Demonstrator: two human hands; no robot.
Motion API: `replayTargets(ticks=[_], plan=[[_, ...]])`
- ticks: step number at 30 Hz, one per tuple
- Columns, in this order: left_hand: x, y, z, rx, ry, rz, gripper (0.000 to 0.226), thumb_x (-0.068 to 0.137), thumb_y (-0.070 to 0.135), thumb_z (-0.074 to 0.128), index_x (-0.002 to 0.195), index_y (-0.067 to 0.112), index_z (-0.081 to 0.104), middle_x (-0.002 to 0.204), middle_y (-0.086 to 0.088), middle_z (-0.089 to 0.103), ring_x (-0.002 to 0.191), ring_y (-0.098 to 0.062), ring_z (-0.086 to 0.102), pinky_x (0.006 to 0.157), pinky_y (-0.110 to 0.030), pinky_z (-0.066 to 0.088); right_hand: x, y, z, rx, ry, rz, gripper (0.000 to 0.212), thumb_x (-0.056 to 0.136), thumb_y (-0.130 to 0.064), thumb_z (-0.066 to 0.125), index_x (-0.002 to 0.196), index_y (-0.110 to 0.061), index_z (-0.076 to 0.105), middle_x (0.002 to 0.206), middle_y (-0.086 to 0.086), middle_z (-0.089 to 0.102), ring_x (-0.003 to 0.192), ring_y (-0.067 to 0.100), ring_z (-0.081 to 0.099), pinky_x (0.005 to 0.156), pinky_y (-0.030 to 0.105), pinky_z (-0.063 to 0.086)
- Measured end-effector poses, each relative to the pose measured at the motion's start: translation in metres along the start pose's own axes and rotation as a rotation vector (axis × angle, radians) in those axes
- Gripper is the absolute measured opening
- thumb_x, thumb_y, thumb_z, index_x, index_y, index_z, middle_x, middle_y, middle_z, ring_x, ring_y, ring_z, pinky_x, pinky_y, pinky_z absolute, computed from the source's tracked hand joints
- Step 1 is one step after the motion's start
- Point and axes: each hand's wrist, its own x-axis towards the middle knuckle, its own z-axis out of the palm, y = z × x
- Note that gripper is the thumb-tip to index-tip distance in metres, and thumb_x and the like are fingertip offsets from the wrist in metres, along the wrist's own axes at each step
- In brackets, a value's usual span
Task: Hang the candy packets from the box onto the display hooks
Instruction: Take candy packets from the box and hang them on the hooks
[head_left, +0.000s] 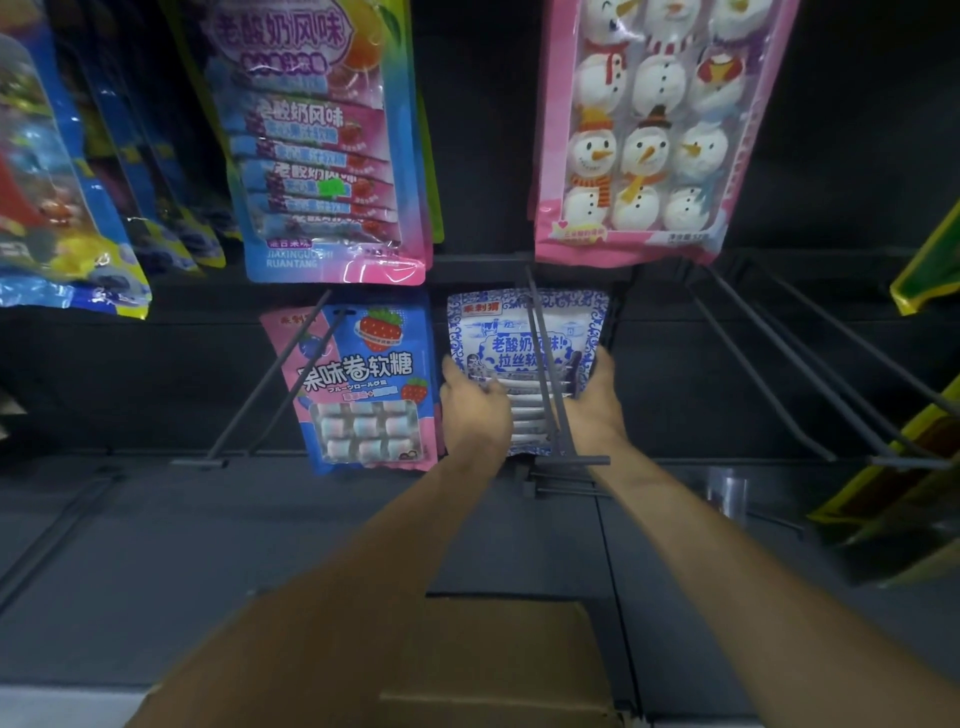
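Between both hands, a blue-and-white candy packet on the display hook.
Curled fingers: left hand grips its left edge, right hand its right; strawberry packet hangs just left of the grip, cardboard box well below it.

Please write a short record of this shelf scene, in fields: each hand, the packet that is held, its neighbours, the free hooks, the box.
left hand: grips the left edge of the blue-white packet
right hand: holds its right edge
packet: lower row, middle; the wires of the hook cross in front of it
neighbours: strawberry packet to its left; snowman packet above
free hooks: to the right, bare
box: cardboard, below, between the forearms; contents not visible
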Motion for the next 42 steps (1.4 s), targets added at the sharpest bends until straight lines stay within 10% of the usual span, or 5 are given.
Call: replayTargets(ticks=[20, 27, 32, 36, 42], plan=[[-0.061, -0.007, -0.044, 0.192, -0.136, 0.100, 0.072, 0.093, 0.050, 0.067, 0.152, 0.019, 0.041, 0.131, -0.009, 0.064, 0.120, -0.033, 0.064, 0.100, -0.048, 0.053, -0.065, -0.009, -0.029, -0.173, 0.048, -0.121, 0.089, 0.088, -0.026, 0.079, 0.161, -0.024, 0.029, 0.151, 0.013, 0.047, 0.141, 0.031, 0.048, 0.108, 0.042, 0.046], [-0.123, -0.030, -0.108, 0.427, -0.236, 0.245, 0.070, 0.098, 0.050, 0.064, 0.158, 0.025, 0.039, 0.159, -0.004, 0.041, 0.143, -0.028, 0.046, 0.109, -0.044, 0.044, -0.141, 0.002, -0.057, -0.553, -0.044, -0.262, 0.098, 0.090, -0.065, 0.063, 0.164, -0.020, 0.018, 0.158, 0.018, 0.036, 0.151, 0.036, 0.026, 0.119, 0.048, 0.035], [-0.177, -0.055, -0.155, 0.555, -0.352, 0.355, 0.081, 0.094, 0.068, 0.052, 0.159, 0.024, 0.037, 0.159, -0.004, 0.039, 0.144, -0.027, 0.044, 0.111, -0.045, 0.046, -0.193, 0.000, -0.071, -0.806, -0.273, -0.232, 0.105, 0.092, -0.077, 0.052, 0.167, -0.029, -0.002, 0.175, 0.014, 0.001, 0.162, 0.034, -0.006, 0.130, 0.052, 0.011], [-0.223, -0.083, -0.187, 0.647, -0.470, 0.379, 0.105, 0.071, 0.084, 0.018, 0.160, 0.030, 0.034, 0.163, -0.001, 0.035, 0.147, -0.024, 0.042, 0.116, -0.040, 0.041, -0.245, -0.004, -0.074, -0.861, -0.442, -0.287, 0.108, 0.092, -0.074, 0.057, 0.166, -0.031, -0.008, 0.173, 0.013, 0.006, 0.161, 0.031, 0.003, 0.129, 0.049, 0.019], [-0.257, -0.124, -0.206, 0.715, -0.534, 0.422, 0.085, 0.084, 0.078, 0.030, 0.155, 0.031, 0.041, 0.152, 0.000, 0.048, 0.135, -0.029, 0.053, 0.107, -0.044, 0.048, -0.320, 0.003, -0.087, -1.121, -0.766, -0.351, 0.096, 0.098, -0.061, 0.057, 0.167, -0.031, -0.004, 0.169, 0.011, 0.022, 0.155, 0.033, 0.026, 0.124, 0.045, 0.029]])
